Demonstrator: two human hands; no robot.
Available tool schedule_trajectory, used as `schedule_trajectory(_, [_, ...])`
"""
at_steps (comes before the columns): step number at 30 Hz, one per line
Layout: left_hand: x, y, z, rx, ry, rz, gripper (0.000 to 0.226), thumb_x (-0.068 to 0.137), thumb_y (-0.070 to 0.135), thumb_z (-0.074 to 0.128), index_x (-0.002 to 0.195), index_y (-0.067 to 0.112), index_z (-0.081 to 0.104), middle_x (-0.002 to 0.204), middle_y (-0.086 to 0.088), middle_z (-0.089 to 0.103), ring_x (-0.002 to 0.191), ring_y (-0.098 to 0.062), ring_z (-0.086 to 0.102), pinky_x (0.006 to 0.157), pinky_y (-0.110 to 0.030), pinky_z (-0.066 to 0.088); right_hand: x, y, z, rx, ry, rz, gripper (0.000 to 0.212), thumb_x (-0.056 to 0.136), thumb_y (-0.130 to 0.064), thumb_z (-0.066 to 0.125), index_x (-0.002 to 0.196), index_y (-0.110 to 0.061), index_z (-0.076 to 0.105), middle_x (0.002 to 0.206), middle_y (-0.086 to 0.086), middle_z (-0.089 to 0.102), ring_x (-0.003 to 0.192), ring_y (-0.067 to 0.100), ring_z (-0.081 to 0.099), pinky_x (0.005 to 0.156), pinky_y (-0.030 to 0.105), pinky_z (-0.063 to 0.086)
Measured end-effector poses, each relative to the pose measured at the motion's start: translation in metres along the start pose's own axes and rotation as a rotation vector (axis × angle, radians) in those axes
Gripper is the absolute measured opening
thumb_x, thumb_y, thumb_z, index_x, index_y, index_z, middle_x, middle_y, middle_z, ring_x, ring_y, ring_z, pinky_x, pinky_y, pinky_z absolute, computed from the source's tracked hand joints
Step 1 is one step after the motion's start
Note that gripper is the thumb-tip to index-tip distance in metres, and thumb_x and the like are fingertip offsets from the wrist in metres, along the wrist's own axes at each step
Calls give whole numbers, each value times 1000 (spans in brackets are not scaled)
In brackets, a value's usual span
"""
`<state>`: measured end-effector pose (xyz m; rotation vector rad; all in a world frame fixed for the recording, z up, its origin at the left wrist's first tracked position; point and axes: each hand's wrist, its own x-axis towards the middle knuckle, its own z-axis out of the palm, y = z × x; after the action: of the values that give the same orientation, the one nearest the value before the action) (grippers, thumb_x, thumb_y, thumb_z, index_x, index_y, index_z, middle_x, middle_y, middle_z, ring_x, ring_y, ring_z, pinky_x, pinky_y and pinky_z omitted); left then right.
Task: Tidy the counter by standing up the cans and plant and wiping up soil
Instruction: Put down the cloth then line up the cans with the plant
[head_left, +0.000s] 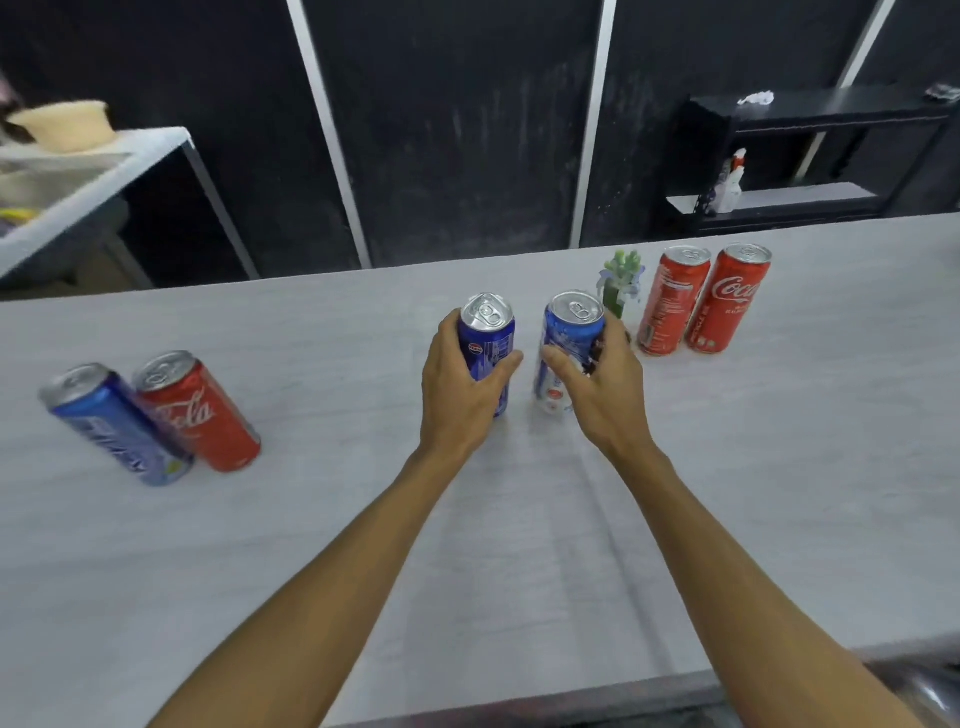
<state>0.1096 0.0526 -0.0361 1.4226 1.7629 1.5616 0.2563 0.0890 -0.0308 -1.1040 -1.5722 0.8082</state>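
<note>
The pale grey table (519, 545) carries everything. My left hand (457, 384) wraps round an upright dark blue drink can (488, 332). My right hand (602, 389) grips an upright blue-and-white drink can (569, 338) just beside it. Far right stand two red cola cans (672, 301), touching. At left, a blue slim can (114, 426) touches a red slim can (200, 415). A small green potted plant (621, 283) stands just beyond my right hand.

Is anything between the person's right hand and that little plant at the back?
Yes. The blue can in the grip of the right hand stands directly in front of the plant, hiding its base. Two red cans stand close on the plant's right.
</note>
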Motion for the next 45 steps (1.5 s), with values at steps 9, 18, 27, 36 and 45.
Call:
schedule_trajectory(9, [-11, -25, -99, 28, 147, -61, 73, 81, 29, 74, 142, 16, 36, 140, -1, 48, 126, -19, 48, 96, -29, 48, -25, -36, 91, 23, -137, 3, 64, 86, -27, 69, 141, -16, 37, 137, -1, 51, 113, 4, 48, 88, 12, 41])
schedule_trajectory(18, [-17, -48, -156, 50, 210, -65, 71, 79, 32, 76, 138, 18, 38, 134, 2, 53, 119, -12, 52, 87, -14, 48, -43, -56, 150, 50, -213, -39, 63, 84, -28, 71, 138, -15, 40, 133, 0, 54, 115, 10, 52, 89, 13, 45])
schedule_trajectory(27, [-14, -67, -176, 25, 217, -93, 72, 79, 31, 76, 139, 19, 38, 135, 2, 51, 122, -12, 50, 87, -14, 44, -56, -57, 178, 44, -215, -35, 60, 83, -29, 73, 134, -18, 43, 121, -12, 53, 109, 5, 54, 87, 11, 46])
schedule_trajectory(36, [-12, -78, -182, -10, 203, -89, 73, 82, 30, 74, 142, 17, 34, 138, 1, 49, 124, -11, 48, 85, -12, 44, -59, -56, 190, 17, -180, -38, 62, 83, -29, 73, 135, -16, 43, 129, -1, 56, 112, 10, 55, 91, 19, 48])
schedule_trajectory(45, [-11, -85, -188, -11, 172, -55, 76, 84, 31, 72, 145, 18, 29, 142, 1, 45, 127, -8, 44, 86, -3, 40, -61, -56, 198, 3, -164, -45, 63, 84, -29, 72, 137, -16, 41, 131, 1, 56, 115, 12, 55, 93, 23, 50])
